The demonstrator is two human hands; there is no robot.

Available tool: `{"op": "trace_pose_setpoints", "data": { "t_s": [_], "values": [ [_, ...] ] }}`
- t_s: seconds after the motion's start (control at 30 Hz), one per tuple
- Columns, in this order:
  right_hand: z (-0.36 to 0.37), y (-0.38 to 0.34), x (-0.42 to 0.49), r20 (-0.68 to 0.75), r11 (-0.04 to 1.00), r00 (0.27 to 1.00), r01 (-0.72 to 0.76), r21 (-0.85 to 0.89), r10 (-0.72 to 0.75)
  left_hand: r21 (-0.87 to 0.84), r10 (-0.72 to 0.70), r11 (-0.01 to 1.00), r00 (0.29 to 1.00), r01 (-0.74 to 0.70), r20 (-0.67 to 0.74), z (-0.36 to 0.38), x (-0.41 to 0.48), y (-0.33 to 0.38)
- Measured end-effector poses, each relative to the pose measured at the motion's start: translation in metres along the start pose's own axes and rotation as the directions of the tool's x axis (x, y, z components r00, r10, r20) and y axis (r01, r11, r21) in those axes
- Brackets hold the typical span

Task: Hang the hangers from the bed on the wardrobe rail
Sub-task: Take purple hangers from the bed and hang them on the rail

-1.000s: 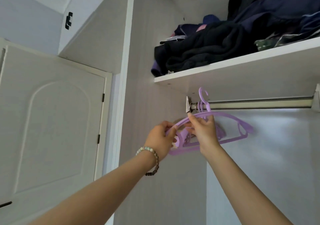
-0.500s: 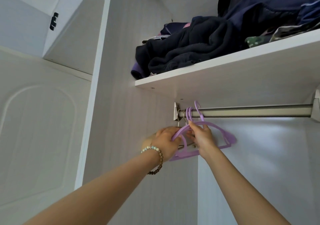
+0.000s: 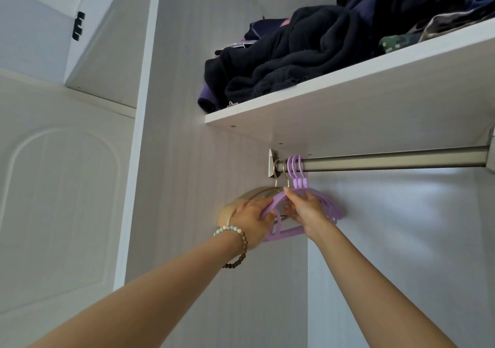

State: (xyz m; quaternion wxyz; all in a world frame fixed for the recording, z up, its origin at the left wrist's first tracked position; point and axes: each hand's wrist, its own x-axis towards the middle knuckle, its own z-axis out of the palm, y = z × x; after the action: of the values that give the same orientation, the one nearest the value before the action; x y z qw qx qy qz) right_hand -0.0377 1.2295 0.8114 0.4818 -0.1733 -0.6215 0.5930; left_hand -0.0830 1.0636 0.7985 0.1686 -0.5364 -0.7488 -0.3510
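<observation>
Purple hangers, three of them, already hook over the rail in the middle of the frame, beside two tan hangers. Your left hand grips their left end and your right hand pinches their top. The bed is out of view, so I cannot tell what is left.

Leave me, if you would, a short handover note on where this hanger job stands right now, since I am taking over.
Left hand: grips the left shoulder of the purple hangers.
Right hand: pinches their top, just under the necks.
Things: three purple hooks sit over the wardrobe rail near its left end, beside the beige hangers with metal hooks.
Done: this purple bunch is hooked on.
Left: let go with both hands. The bed is out of view, so check there for more hangers.
</observation>
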Motion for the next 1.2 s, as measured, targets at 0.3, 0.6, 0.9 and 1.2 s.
{"op": "trace_pose_setpoints", "data": {
  "t_s": [0.3, 0.6, 0.9, 1.2],
  "values": [
    [0.007, -0.017, -0.056, 0.001, 0.870, 0.950, 0.285, -0.403, -0.311, -0.275, -0.030, 0.961, 0.998, 0.015, -0.052, -0.026, -0.026, -0.017],
    [0.091, -0.056, -0.160, 0.181, 0.754, 0.810, 0.585, -0.299, -0.557, -0.182, 0.056, 0.977, 0.956, -0.112, -0.287, -0.136, -0.115, -0.052],
    [0.266, -0.043, -0.294, 0.511, 0.746, 0.692, 0.651, -0.139, -0.510, 0.027, -0.185, 0.977, 0.910, 0.209, -0.371, -0.287, -0.291, -0.167],
    [0.474, 0.015, -0.500, 0.823, 0.864, 0.503, 0.503, -0.030, -0.264, 0.122, -0.605, 0.708, 0.687, 0.695, -0.403, -0.420, -0.561, -0.277]
  ]
}}
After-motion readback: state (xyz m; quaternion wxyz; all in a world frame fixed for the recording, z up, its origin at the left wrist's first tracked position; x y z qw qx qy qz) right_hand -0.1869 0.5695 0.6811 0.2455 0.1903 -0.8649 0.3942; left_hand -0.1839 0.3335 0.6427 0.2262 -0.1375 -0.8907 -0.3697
